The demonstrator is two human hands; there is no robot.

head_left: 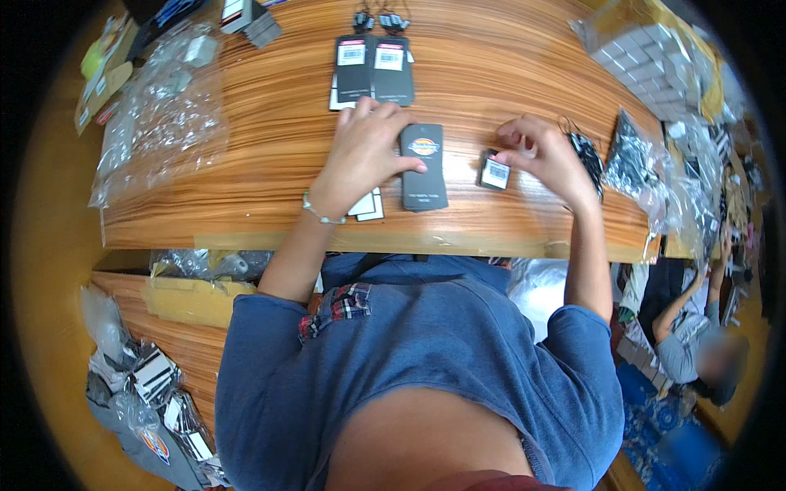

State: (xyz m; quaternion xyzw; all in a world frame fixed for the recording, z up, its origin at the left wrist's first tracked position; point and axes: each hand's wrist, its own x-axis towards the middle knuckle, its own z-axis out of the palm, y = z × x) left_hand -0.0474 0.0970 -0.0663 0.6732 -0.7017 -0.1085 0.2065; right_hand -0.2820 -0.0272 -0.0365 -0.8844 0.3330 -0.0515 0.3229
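Observation:
A stack of dark grey hang tags (423,180) with a coloured logo lies in front of me at the middle of the table. My left hand (364,151) rests over its left side, fingers stretched forward and thumb touching the tags' edge. To the right is a small stack of black labels (494,173) with a white barcode sticker on top. My right hand (544,151) hovers above it, thumb tip at its upper edge and the index finger bent apart from the thumb. White-faced cards (368,204) stick out under my left wrist.
Farther back lie two piles of dark barcoded tags (354,69) with black strings. Clear plastic bags (164,114) cover the left side. Black strings (584,155), a bag of black items (626,147) and bagged white boxes (651,61) line the right. Another person (696,344) sits at lower right.

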